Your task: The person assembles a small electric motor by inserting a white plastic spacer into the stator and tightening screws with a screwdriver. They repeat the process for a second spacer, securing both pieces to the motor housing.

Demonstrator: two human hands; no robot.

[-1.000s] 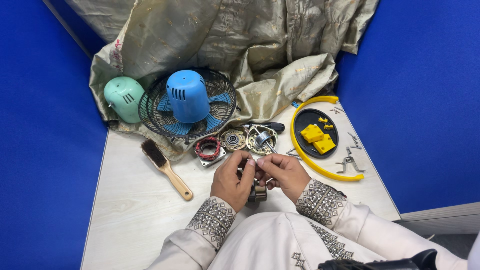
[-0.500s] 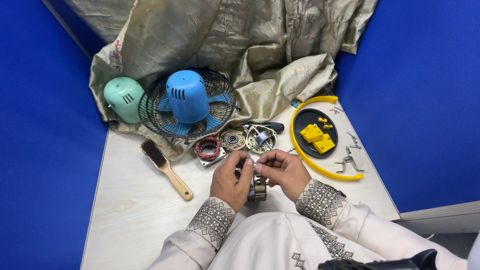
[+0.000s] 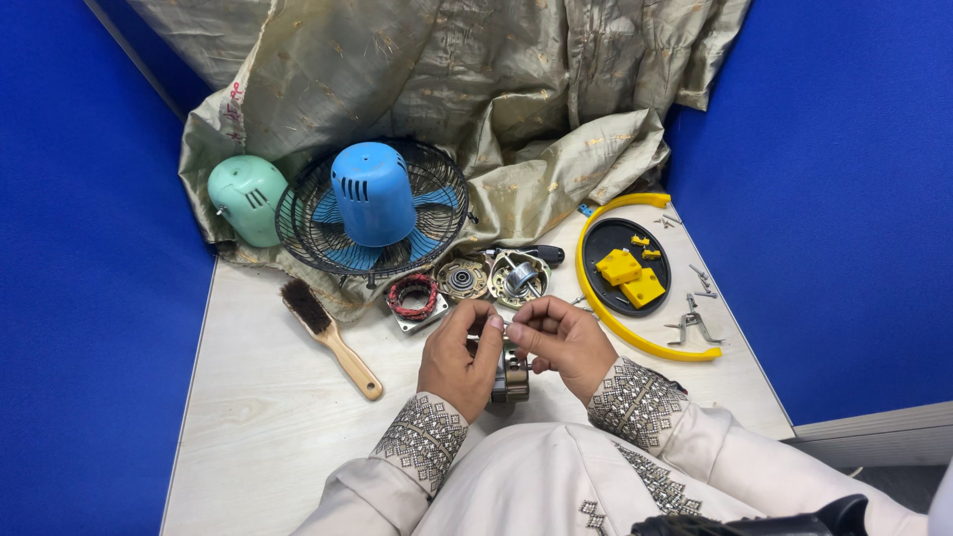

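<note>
Both my hands meet over the near middle of the pale wooden table (image 3: 258, 397). My left hand (image 3: 457, 357) and my right hand (image 3: 561, 337) together grip a small metal motor rotor (image 3: 511, 377), cylindrical with a shaft, held upright between the fingers. My fingertips pinch at its top end. Just beyond the hands lie a stator with red copper windings (image 3: 412, 298), a round bearing plate (image 3: 464, 279) and a metal motor end cover (image 3: 519, 276).
A blue motor housing (image 3: 372, 194) sits on a black wire fan guard (image 3: 437, 213) with blue blades. A mint-green cover (image 3: 246, 199) lies at the left, a wooden-handled brush (image 3: 328, 337) nearer. At the right are a black tray (image 3: 613, 293) with yellow parts, a yellow ring (image 3: 635, 342) and loose screws (image 3: 692, 323). Crumpled beige cloth (image 3: 447, 79) fills the back.
My fingers have shifted slightly on the rotor's top end; the hands stay in the same place. Nothing else on the table has moved.
</note>
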